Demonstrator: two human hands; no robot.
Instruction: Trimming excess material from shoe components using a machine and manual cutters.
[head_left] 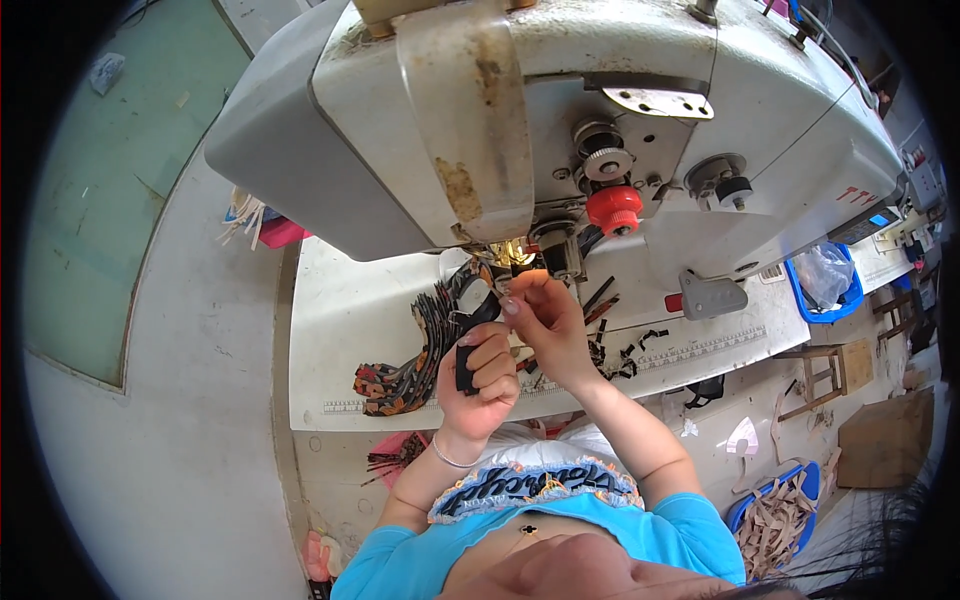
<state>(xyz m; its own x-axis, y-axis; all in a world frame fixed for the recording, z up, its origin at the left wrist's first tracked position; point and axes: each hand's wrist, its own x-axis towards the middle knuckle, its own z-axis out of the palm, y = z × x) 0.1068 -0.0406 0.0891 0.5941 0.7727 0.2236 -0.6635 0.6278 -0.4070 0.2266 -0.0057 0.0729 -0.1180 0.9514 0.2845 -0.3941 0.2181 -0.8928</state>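
Observation:
A large grey industrial sewing machine [560, 110] fills the top of the view, with a red knob [613, 208] on its face. My left hand [483, 378] is closed around a small black piece [467, 368] just under the needle area. My right hand [540, 312] is raised beside it, fingertips pinched at the lit spot under the machine head, touching the black strap material there. A bundle of dark patterned straps [405, 375] lies on the white table [340, 320] to the left of my hands.
Black scraps [620, 360] lie on the table right of my hands. A blue bin with a plastic bag [825, 285] sits far right. A blue basket of tan strips [775, 510], a wooden stool [815, 375] and a cardboard box [885, 440] stand on the floor.

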